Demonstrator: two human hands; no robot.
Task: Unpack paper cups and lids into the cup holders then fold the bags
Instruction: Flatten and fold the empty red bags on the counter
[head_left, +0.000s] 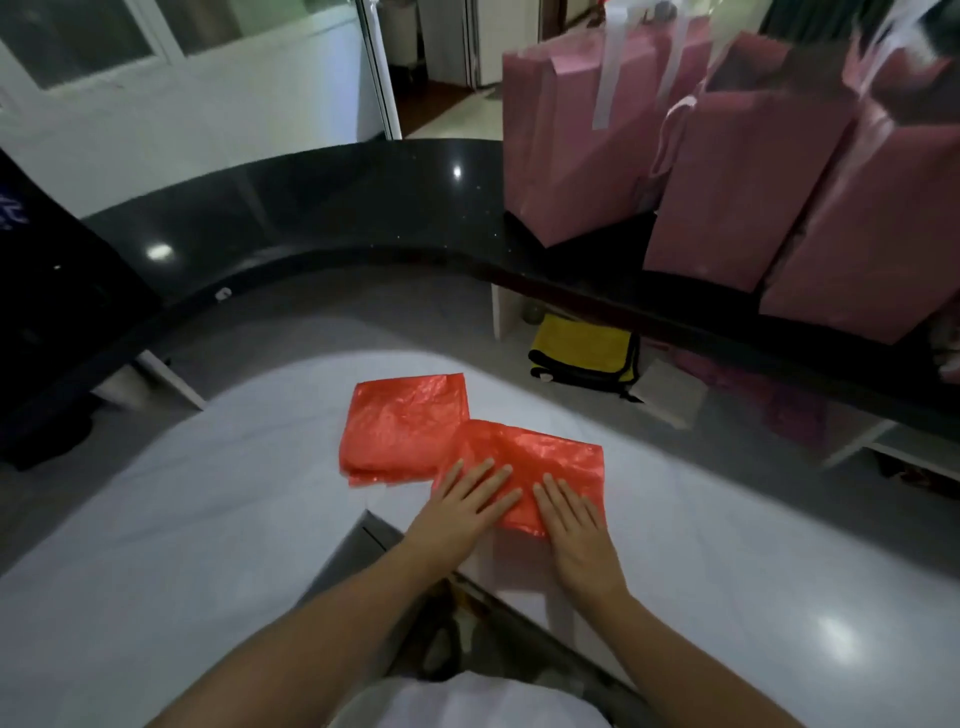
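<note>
Both our hands, left and right, press flat, fingers straight, gripping nothing, creasing the red bag on the tabletop. We judge folding nearly done; another folded bag lies touching it.

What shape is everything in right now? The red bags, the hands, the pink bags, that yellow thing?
Near red bag: folded flat, pressed under both hands.
Far red bag: folded flat, untouched, its corner overlapping the near one.
Left hand: open, fingers straight.
Right hand: open, fingers straight.
Pink paper bags: upright on the dark counter.
Yellow cloth: folded, under the counter.
</note>
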